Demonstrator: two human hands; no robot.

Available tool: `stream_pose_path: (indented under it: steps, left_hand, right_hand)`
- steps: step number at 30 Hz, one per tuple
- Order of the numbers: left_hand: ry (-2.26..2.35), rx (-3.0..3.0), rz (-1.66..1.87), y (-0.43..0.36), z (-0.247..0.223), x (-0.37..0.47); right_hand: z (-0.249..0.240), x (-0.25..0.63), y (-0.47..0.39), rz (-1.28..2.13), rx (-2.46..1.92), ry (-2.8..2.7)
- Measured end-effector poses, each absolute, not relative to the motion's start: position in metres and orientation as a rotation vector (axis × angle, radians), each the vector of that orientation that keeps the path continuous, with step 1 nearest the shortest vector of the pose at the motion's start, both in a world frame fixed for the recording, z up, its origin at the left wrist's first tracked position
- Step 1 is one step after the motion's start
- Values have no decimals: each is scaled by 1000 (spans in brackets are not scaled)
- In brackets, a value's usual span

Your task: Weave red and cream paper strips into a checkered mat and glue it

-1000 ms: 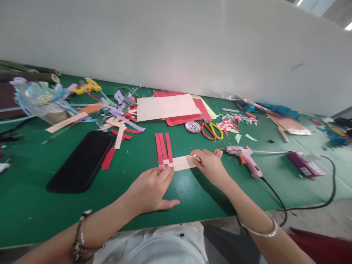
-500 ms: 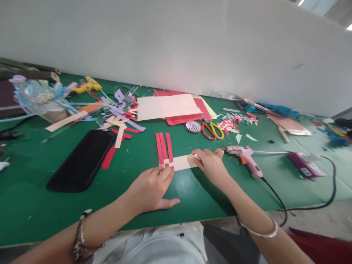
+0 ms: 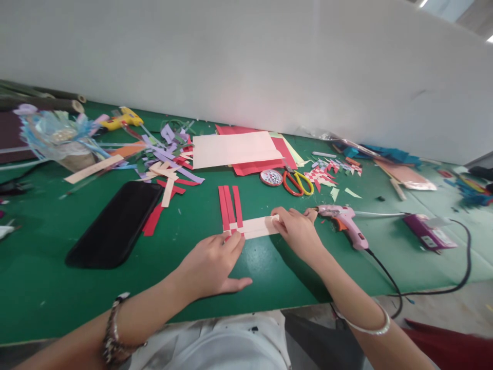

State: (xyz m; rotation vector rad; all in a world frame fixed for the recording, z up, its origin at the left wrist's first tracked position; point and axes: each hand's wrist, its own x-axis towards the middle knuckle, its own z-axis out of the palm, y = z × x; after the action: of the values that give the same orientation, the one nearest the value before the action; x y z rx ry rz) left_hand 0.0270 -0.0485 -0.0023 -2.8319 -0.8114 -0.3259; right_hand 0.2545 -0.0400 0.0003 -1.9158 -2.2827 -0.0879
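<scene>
Centre: matt red paper strips [image 3: 228,204] and cream paper strips [image 3: 260,224] on a smooth, glossy green tabletop [image 3: 269,272]. Right: pink plastic glue gun [image 3: 349,224]. Upper left: woody bamboo poles [image 3: 57,106].

Mid-frame, my red strips [image 3: 230,205] and pale peach strips [image 3: 258,225] make a checked weave [image 3: 233,227] on the green tabletop [image 3: 277,288]; at right, the glue gun [image 3: 349,224] is pink.

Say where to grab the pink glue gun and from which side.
Likely best by the handle of the pink glue gun, from the near right: it lies flat, handle slanting toward the table's near edge, nozzle pointing left at the right hand. Avoid the cord at the handle's end.
</scene>
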Motion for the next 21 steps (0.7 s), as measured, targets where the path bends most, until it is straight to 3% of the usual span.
stream_pose_path:
  steps: [10,16,21]
  left_hand:
    - [-814,-2853,-318,-49,-3,28]
    - [-824,-2884,-332,-48,-4,27]
    - [-841,-2904,-365,-49,-4,26]
  right_hand:
    - [13,259,-48,-425,-1953,-2018]
    - [16,217,-67,-191,-1592,-2437]
    - [6,201,-68,-82,-1651,-2505]
